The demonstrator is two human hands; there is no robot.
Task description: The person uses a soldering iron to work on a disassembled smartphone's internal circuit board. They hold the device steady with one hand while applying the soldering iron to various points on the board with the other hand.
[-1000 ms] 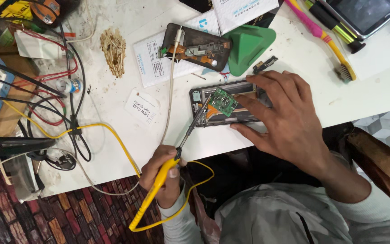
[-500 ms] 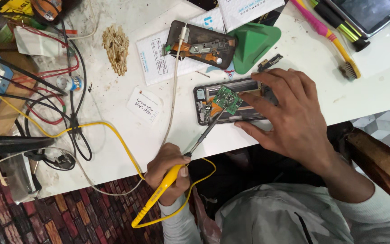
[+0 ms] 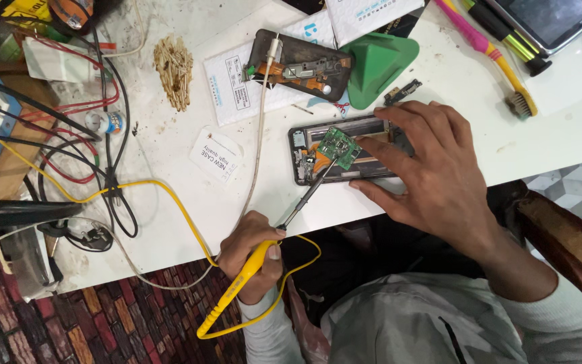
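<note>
The left hand (image 3: 250, 253) gripped a yellow soldering iron (image 3: 264, 253), whose tip had swung back up over the last half second to touch the small green circuit board (image 3: 339, 147); a moment before it had dipped toward the table edge. The right hand (image 3: 432, 175) stayed spread wide, fingers pinning the opened phone (image 3: 325, 158) flat on the white table (image 3: 170, 216), so the heat now met the board again. Beyond lay a second opened phone (image 3: 301, 64), a green triangular tool (image 3: 378, 64), and a pink-and-yellow brush (image 3: 490, 57).
</note>
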